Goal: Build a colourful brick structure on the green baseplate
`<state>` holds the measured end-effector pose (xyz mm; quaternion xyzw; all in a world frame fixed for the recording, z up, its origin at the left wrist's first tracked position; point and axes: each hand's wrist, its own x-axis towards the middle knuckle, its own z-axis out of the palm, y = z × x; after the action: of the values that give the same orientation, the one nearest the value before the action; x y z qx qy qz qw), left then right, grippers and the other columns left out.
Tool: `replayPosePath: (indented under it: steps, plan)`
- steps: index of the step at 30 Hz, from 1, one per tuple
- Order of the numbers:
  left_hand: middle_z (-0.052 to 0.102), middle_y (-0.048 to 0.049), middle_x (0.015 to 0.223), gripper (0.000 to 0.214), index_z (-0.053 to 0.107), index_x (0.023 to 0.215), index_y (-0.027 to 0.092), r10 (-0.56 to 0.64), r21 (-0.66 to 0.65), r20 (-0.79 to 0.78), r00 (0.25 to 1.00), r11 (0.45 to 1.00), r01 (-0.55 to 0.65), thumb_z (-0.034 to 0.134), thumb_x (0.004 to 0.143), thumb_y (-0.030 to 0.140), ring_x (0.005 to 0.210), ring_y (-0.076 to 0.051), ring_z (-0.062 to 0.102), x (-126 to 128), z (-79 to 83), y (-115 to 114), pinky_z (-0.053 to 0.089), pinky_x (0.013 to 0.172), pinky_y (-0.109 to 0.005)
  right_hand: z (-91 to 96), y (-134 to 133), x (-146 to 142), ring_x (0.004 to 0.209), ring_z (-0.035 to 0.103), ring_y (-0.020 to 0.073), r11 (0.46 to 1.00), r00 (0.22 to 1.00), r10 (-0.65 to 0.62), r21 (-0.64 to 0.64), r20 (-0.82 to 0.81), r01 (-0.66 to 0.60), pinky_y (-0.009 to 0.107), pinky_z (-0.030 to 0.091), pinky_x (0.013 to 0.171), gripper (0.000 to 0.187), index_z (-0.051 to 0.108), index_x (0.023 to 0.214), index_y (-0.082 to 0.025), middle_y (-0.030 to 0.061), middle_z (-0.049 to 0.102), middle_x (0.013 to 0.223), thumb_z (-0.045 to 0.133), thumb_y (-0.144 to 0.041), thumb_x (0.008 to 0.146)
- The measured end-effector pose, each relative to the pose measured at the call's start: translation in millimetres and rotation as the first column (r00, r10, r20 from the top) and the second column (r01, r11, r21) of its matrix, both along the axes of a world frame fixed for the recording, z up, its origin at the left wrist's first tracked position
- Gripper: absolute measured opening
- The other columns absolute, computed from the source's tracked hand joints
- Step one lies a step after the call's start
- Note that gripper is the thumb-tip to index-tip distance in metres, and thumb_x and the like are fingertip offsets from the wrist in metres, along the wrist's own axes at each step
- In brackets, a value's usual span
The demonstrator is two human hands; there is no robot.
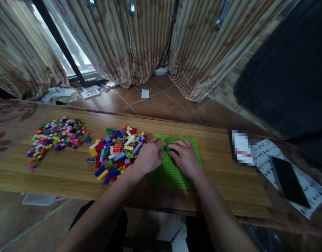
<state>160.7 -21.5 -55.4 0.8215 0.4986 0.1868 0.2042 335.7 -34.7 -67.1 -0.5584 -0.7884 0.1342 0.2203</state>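
A bright green studded baseplate (173,176) lies on the wooden table, and both of my hands are over its upper half. Between my fingertips is a small dark green building brick (166,149), partly covered by them. My left hand (150,156) is closed, its thumb and fingers pinching at the brick's left side. From the right, my right hand (185,157) grips the same brick with bent fingers. Whether the brick touches the studs is hidden. Just left of my left hand spreads a pile of larger mixed-colour bricks (119,150).
Farther left on the wooden table (71,175) is a heap of tiny coloured pieces (58,134). To the right lie a blurred-out white item (242,147), a printed sheet (265,150) and a black phone (289,180). Curtains (124,42) hang beyond the table.
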Motion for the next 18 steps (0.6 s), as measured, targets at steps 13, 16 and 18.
replayPosePath:
  steps: [13, 16, 18]
  plan:
    - [0.063, -0.0068, 0.099, 0.025, 0.063, 0.1, 0.018, 0.006, -0.023, 0.032, 0.999, 1.0, -0.006, 0.047, 0.083, 0.009, 0.092, -0.018, 0.063, -1.2, -1.5, -1.7, 0.051, 0.087, -0.03, -2.1, -4.4, -2.3, 0.092, 0.053, 0.0231, 1.0, 0.998, -0.009, -0.021, -0.067, 0.008, 0.04, 0.04, 0.084, 0.015, 0.074, 0.094, -0.028, 0.0039, 0.067, 0.092, 0.064, -0.024, 0.084]
    - [0.063, -0.0068, 0.099, 0.024, 0.064, 0.099, 0.018, 0.009, -0.024, 0.037, 0.999, 1.0, -0.008, 0.048, 0.083, 0.009, 0.093, -0.019, 0.063, -1.2, -1.5, -1.6, 0.051, 0.087, -0.031, -3.4, -3.7, -2.6, 0.093, 0.053, 0.0231, 1.0, 0.997, -0.017, -0.025, -0.07, 0.015, 0.041, 0.041, 0.085, 0.014, 0.075, 0.093, -0.029, 0.0041, 0.067, 0.092, 0.065, -0.024, 0.083]
    - [0.063, -0.0068, 0.099, 0.024, 0.065, 0.099, 0.018, 0.016, -0.029, 0.045, 0.999, 0.999, -0.015, 0.049, 0.083, 0.01, 0.093, -0.019, 0.063, -0.8, -1.3, -1.5, 0.051, 0.087, -0.031, -4.0, -3.2, -2.0, 0.093, 0.053, 0.0229, 0.999, 0.997, -0.021, -0.032, -0.074, 0.019, 0.041, 0.041, 0.085, 0.015, 0.075, 0.093, -0.029, 0.0039, 0.067, 0.092, 0.066, -0.024, 0.082]
